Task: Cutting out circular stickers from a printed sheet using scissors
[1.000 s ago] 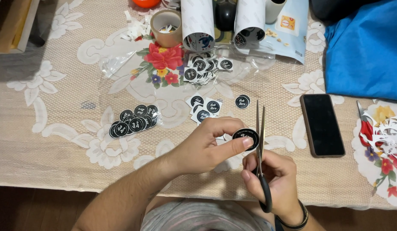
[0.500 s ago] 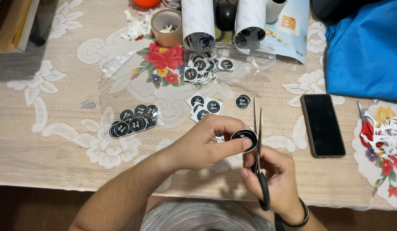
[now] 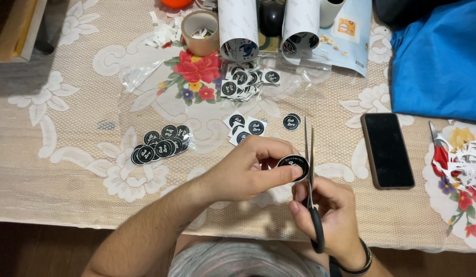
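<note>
Two hands low in the head view, over the near edge of a surface [image 3: 58, 184] covered in cream lace. Left hand [image 3: 243, 172] curled, thumb and fingertips pinching a round black sticker [image 3: 293, 165] by its rim, held just above the cloth. Right hand [image 3: 330, 218] closed around the black handles of a pair of scissors [image 3: 311, 179], blades pointing away from the body, slightly parted, right beside the sticker's right edge. Dark band on the right wrist. To the left, a heap of trimmed round black stickers [image 3: 161, 143]. Just beyond the hands, a few untrimmed square stickers [image 3: 245, 128] and one single round one [image 3: 291, 122]. Farther back, a bigger pile of square pieces [image 3: 245, 81], a roll of brown tape [image 3: 199, 32] and two white paper rolls [image 3: 238, 28]. To the right, a black phone [image 3: 387, 150] lying flat, screen dark; blue cloth [image 3: 438, 56] in the far right corner.
</note>
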